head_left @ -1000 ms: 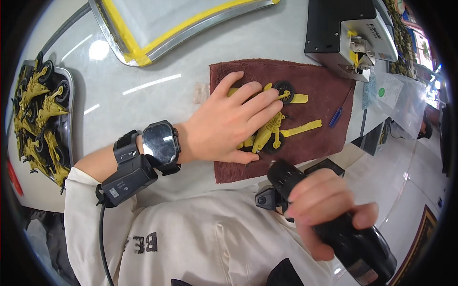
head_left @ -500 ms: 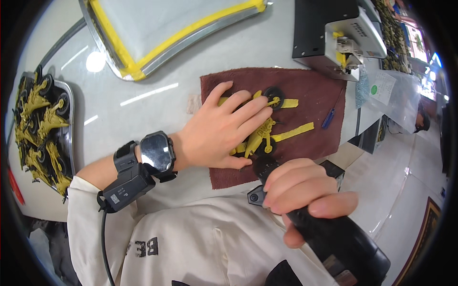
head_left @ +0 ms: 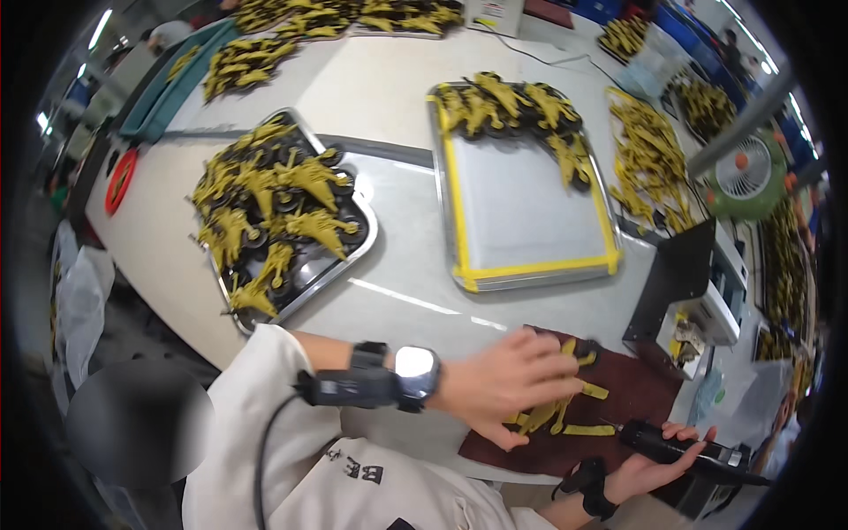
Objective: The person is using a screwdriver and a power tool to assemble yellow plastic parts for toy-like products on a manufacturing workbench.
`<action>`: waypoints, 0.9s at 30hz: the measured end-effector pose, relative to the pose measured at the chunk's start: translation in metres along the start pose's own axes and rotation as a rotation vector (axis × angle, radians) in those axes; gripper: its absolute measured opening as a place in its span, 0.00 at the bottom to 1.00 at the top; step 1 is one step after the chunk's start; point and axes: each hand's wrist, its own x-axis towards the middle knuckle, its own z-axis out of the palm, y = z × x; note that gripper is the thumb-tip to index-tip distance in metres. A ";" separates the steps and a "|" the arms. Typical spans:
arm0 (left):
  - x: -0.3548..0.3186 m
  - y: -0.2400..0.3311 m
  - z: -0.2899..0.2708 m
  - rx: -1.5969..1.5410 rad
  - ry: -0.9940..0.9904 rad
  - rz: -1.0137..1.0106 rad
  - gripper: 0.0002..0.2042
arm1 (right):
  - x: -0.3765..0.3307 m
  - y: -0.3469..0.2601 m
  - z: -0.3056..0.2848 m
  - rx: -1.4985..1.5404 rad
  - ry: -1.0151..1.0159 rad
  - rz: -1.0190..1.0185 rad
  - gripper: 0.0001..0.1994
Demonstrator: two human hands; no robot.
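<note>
Toy bike (head_left: 555,413), yellow w/ blk wheels, lies on maroon cloth (head_left: 638,382) at the counter's (head_left: 406,287) near side, partly hidden under L hand (head_left: 503,380). L grip is apart, fingers spread over the bike; can't tell if they touch. R hand (head_left: 652,473) has its grip clamped round a blk power screwdriver (head_left: 671,449), tip near the bike.

Bike's prob. light, stiff plastic, a bit slick, thin bits fragile; best held by the thick mid body, not bars or wheel arms. Screwdriver looks heavier; hold by the barrel.

Containers: metal tray (head_left: 370,240) at left, heaped w/ similar bikes (head_left: 256,187). Taped tray (head_left: 539,273), yellow-edged, has more bikes (head_left: 491,99) along far end & down far R side; pale sheet (head_left: 521,208) nearer. Teal crate (head_left: 146,115) far left; red dish (head_left: 132,162), contents unclear.
</note>
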 end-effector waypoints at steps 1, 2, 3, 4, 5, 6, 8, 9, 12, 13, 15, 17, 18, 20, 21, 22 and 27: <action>-0.004 -0.002 -0.026 0.041 0.063 -0.039 0.39 | 0.000 0.008 -0.002 -0.163 -0.070 -0.028 0.23; -0.012 -0.012 -0.047 0.220 0.268 -0.080 0.38 | 0.000 0.012 -0.007 -0.331 -0.133 -0.066 0.24; -0.019 -0.024 -0.070 0.379 0.467 -0.101 0.38 | 0.002 0.011 -0.018 -0.370 -0.189 -0.009 0.29; -0.024 -0.018 -0.108 0.666 0.401 -0.361 0.35 | 0.007 0.010 -0.018 -0.391 -0.184 0.006 0.29; -0.038 -0.030 -0.134 0.885 0.554 -0.451 0.30 | 0.008 0.011 -0.015 -0.415 -0.172 0.025 0.29; -0.058 -0.038 -0.156 1.077 0.609 -0.559 0.27 | 0.009 0.016 -0.006 -0.417 -0.121 0.035 0.29; -0.097 -0.049 -0.176 1.441 0.518 -0.952 0.33 | 0.011 0.016 -0.008 -0.401 -0.124 0.087 0.35; -0.109 -0.049 -0.179 1.456 0.474 -1.040 0.32 | 0.011 0.018 -0.007 -0.386 -0.112 0.077 0.35; -0.035 -0.026 -0.145 1.045 0.536 -0.398 0.35 | 0.008 0.016 0.010 -0.282 -0.147 0.076 0.36; 0.002 -0.019 -0.123 0.783 0.515 -0.198 0.36 | 0.011 0.015 0.008 -0.229 -0.155 0.089 0.37; 0.078 -0.028 -0.073 0.454 0.301 0.080 0.41 | 0.021 0.025 0.003 -0.092 -0.205 0.106 0.38; 0.147 -0.029 -0.025 0.321 0.140 0.149 0.46 | 0.021 0.021 0.018 -0.030 -0.199 0.127 0.38; 0.177 -0.032 0.005 0.248 0.130 0.230 0.46 | 0.017 0.009 0.017 -0.020 -0.185 0.088 0.38; 0.222 -0.029 0.073 0.431 -0.019 0.232 0.44 | 0.012 0.001 -0.006 0.053 -0.185 -0.040 0.28; 0.239 -0.019 0.091 0.506 0.017 0.186 0.40 | 0.008 -0.015 -0.002 0.043 -0.172 -0.119 0.24; 0.251 -0.012 0.097 0.522 0.038 0.124 0.35 | 0.002 -0.020 -0.009 0.082 -0.132 -0.134 0.33; 0.287 -0.032 0.113 0.479 0.013 0.194 0.20 | -0.014 -0.032 -0.015 -0.107 -0.006 -0.080 0.29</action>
